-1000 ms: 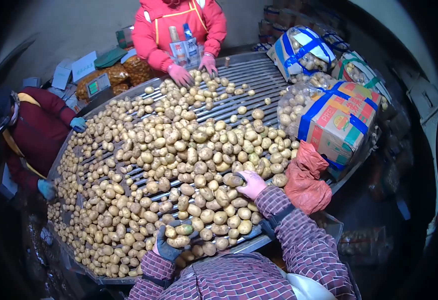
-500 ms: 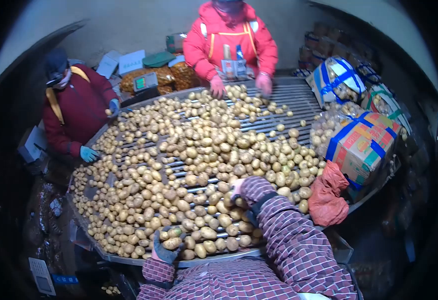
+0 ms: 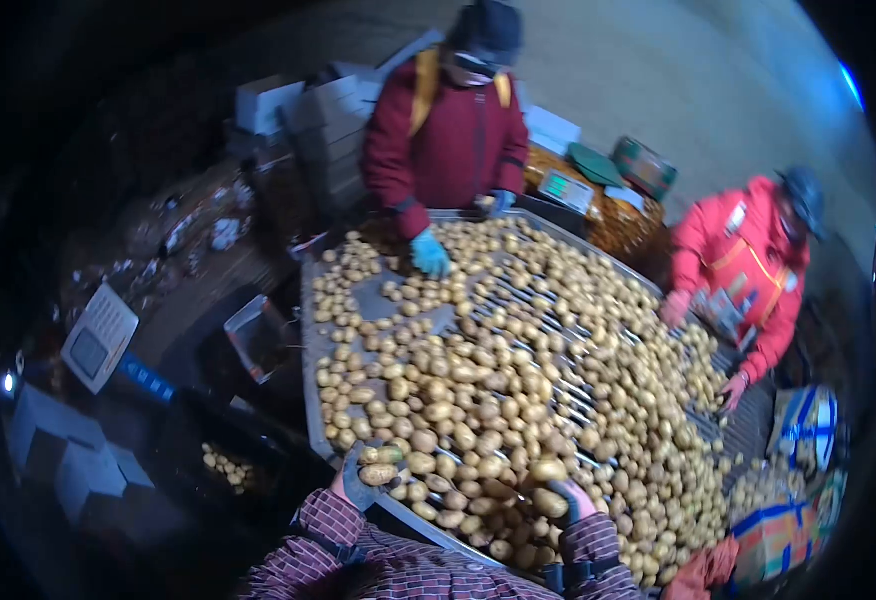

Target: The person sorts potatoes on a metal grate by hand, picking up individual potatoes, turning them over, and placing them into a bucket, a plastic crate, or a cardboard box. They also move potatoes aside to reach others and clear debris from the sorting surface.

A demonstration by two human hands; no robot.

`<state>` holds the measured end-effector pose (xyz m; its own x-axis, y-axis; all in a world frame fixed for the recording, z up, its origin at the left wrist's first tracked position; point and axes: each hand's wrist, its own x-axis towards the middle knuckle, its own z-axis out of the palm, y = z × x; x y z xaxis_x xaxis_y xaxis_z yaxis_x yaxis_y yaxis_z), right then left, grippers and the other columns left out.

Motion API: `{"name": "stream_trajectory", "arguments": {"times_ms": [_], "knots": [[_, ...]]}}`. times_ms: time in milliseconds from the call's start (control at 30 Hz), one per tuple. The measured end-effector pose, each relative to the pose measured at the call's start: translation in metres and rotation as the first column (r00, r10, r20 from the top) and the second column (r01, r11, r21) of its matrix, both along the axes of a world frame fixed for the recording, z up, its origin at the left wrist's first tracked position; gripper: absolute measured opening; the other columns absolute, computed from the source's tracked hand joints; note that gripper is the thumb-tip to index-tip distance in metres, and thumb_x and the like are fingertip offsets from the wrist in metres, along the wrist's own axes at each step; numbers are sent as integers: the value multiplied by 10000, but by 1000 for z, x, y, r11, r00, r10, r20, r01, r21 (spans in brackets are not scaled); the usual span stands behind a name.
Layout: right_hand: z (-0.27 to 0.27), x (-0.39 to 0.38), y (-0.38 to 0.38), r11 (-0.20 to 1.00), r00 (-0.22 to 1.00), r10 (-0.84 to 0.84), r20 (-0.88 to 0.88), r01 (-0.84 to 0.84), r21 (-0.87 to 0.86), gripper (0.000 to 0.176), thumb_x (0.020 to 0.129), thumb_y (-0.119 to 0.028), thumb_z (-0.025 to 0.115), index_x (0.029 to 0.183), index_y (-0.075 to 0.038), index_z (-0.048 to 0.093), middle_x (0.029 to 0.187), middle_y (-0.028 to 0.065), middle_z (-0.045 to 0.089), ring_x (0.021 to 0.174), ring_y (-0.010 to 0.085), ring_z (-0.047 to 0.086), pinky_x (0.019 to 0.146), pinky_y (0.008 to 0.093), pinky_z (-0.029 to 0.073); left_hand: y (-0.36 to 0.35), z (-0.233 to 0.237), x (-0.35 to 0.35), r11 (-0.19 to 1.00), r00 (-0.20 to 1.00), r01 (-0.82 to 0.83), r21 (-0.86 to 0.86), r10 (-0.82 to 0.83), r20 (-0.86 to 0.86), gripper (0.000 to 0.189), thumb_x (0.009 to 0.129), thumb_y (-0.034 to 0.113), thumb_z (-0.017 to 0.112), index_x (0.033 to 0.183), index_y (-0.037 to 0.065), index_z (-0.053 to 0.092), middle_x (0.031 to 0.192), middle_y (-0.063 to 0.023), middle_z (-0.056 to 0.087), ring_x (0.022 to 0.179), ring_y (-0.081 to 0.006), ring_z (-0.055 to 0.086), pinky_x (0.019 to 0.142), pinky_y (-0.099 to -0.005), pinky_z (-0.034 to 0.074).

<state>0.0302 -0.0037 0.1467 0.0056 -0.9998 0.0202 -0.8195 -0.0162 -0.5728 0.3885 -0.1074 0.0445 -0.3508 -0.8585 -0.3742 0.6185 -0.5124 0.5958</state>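
Note:
My left hand [image 3: 356,488], in a dark-palmed glove, is at the near edge of the sorting table [image 3: 310,370]. Its fingers curl round a few potatoes [image 3: 379,475]. Over the near part of the heap, my right hand [image 3: 579,499] grips potatoes, with a large one [image 3: 549,470] showing at the fingertips and another just below it. Loose potatoes [image 3: 478,370] of mixed sizes lie spread over the table's metal rollers, thickest in the middle and on the right. Part of my right hand's fingers is hidden behind what it holds.
Across the table a person in a maroon jacket [image 3: 458,150] has gloved hands at the potatoes. A person in a red jacket [image 3: 743,265] works at the right. Strapped boxes [image 3: 803,425] and a red bag [image 3: 703,572] are at lower right; a scale display [image 3: 101,340] stands left.
My view has swung left, so the co-workers and table appear farther right. My right hand has drawn back nearer my body with potatoes in it. The left still holds its potatoes.

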Motion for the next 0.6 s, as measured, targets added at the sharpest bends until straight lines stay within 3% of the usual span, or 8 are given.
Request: {"name": "stream_trajectory", "arguments": {"times_ms": [67,167,300,367,433,500,567,600], "knots": [[-33,45,-58,990,964,83,254,-110,93,358,872,-216,646,1182,-44,605,1104,105,650,1010,225,623,866,342,507,-7,-9,39,995,991,-86,-58,91,94,425,970,469,424,1244,157,516,1188,-128,608,1052,-342,614,783,-475,529],[-48,121,-153,862,497,-201,844,-320,394,395,893,-214,639,1229,-17,570,1144,95,632,1021,178,607,875,314,500,-9,-12,102,979,980,-174,109,183,-79,456,963,506,426,1257,170,516,1214,-122,603,1095,-357,589,810,-484,520],[-39,238,-274,757,568,596,567,-633,-161,301,954,-152,562,1224,-20,580,1226,108,588,1128,193,552,966,318,436,6,-8,167,915,934,-322,244,349,-79,471,950,530,452,1273,192,510,1254,-110,582,1151,-373,550,889,-517,479],[-54,310,-327,722,226,-123,966,-648,243,330,982,-218,520,1268,-56,538,1134,88,622,1025,162,601,881,297,484,12,-16,188,901,915,-359,243,391,-100,459,954,523,445,1267,193,509,1251,-112,582,1166,-370,539,894,-517,478],[-92,352,-370,768,476,323,818,-637,67,392,932,-215,568,1295,-84,495,1145,91,605,1024,209,597,856,339,499,22,-35,205,910,911,-369,189,394,-119,452,951,525,449,1259,200,513,1256,-109,577,1168,-368,536,895,-516,477],[-122,377,-391,818,629,406,663,-574,43,478,883,-211,616,1321,-112,452,1156,95,588,1023,256,594,830,381,514,23,-67,223,933,926,-352,73,358,-119,451,941,537,460,1250,214,520,1265,-103,572,1173,-365,531,893,-513,476],[-107,375,-372,706,330,-426,843,-461,537,441,954,-358,556,1322,-126,484,1150,82,599,976,289,634,757,490,551,8,-36,220,900,911,-392,191,408,-54,456,924,557,478,1239,231,528,1251,-89,576,1166,-356,533,881,-504,477],[-96,355,-352,726,392,-367,844,-446,523,448,967,-360,534,1336,-110,490,1187,81,596,966,266,646,757,437,562,0,-22,215,875,902,-411,254,431,-24,458,916,566,486,1233,239,532,1245,-83,578,1162,-352,534,875,-500,477]]}}
